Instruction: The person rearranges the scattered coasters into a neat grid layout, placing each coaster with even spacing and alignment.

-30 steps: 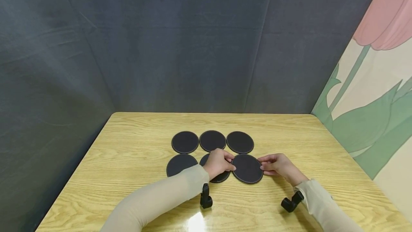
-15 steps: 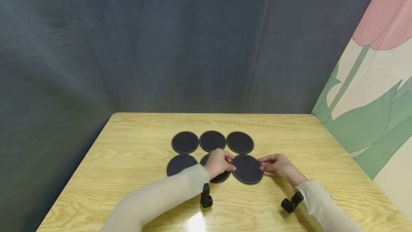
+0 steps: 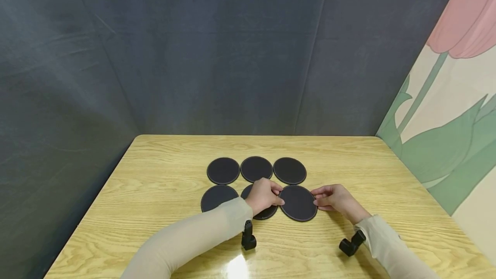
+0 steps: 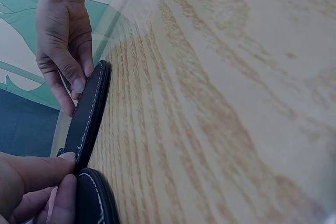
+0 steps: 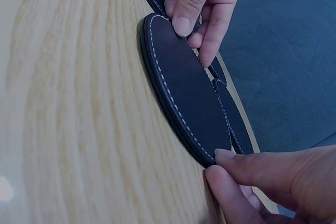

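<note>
A round black coaster (image 3: 298, 203) with pale stitching along its rim lies at the front right of two rows of coasters. My left hand (image 3: 264, 196) holds its left edge with thumb and fingers, reaching over the front middle coaster (image 3: 267, 213) and partly hiding it. At the opposite edge, my right hand (image 3: 336, 198) pinches the same coaster. The right wrist view shows my right thumb (image 5: 226, 156) on the rim and a layered-looking edge. In the left wrist view the held coaster (image 4: 88, 114) lies almost flat beside its neighbour (image 4: 93, 198).
Behind stand three more coasters in a row: left (image 3: 223, 171), middle (image 3: 256, 169) and right (image 3: 289, 171). Another coaster (image 3: 218, 197) at front left is partly covered by my left sleeve (image 3: 201, 231). Dark cloth (image 3: 232, 55) hangs beyond the wooden table (image 3: 155, 175).
</note>
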Available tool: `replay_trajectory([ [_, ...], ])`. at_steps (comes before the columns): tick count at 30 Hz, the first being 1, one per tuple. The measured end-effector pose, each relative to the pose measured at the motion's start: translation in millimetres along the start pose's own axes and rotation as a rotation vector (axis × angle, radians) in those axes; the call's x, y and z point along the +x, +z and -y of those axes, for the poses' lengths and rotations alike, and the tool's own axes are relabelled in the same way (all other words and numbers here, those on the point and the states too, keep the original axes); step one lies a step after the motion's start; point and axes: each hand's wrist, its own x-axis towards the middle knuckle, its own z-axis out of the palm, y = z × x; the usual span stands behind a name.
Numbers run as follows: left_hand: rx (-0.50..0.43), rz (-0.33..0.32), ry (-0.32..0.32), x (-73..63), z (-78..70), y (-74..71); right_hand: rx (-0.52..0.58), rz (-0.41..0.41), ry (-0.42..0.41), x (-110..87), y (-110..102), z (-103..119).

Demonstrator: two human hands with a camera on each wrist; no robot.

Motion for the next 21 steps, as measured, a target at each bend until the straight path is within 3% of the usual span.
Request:
replay_trajectory([
  [10,0.023,-0.011,-0.01,0.0,-2.3,-1.1,-0.014,-0.016,0.004,0.8,-0.3,0.3],
  [21,-0.021,-0.002,-0.021,1.2,0.8,-0.5,-0.013,-0.004,0.004,0.6,-0.8,-0.1],
])
